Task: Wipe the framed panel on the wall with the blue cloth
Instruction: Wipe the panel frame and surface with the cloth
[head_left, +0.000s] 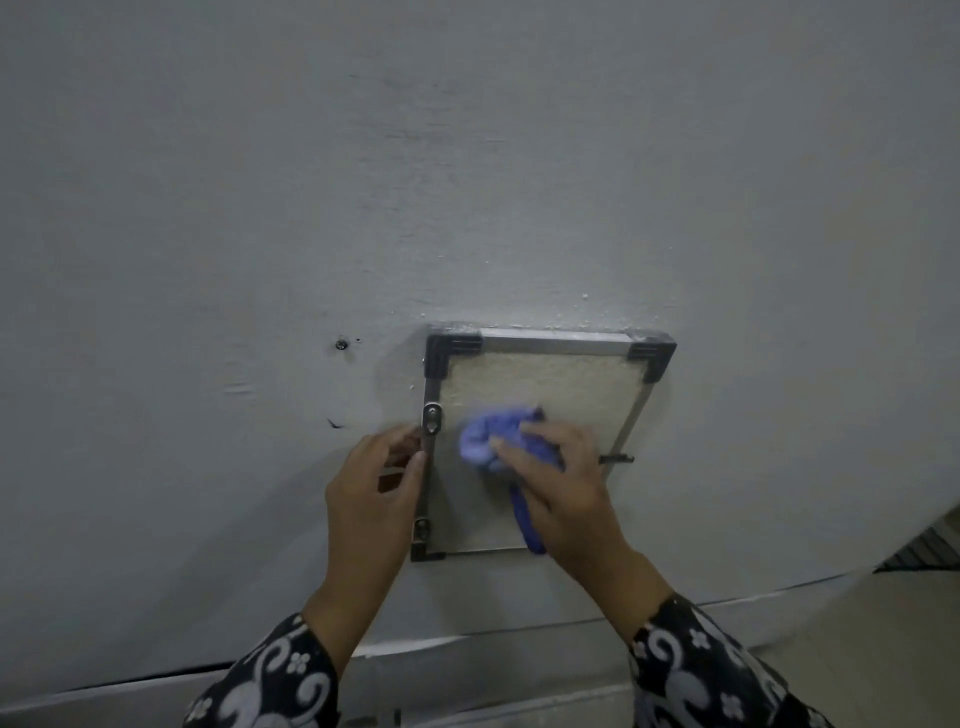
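Grey wall (260, 208) carries the framed panel (540, 395) low at centre, right hand (558, 486) lying on it at 6 o'clock clutching the bunched blue cloth (488, 439), left hand (376, 480) curled gripping the frame's 9 o'clock edge.

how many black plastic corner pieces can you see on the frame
3: the black plastic corner piece at the top left, one at the top right, one at the bottom left. The right hand with the blue cloth hides the bottom right corner.
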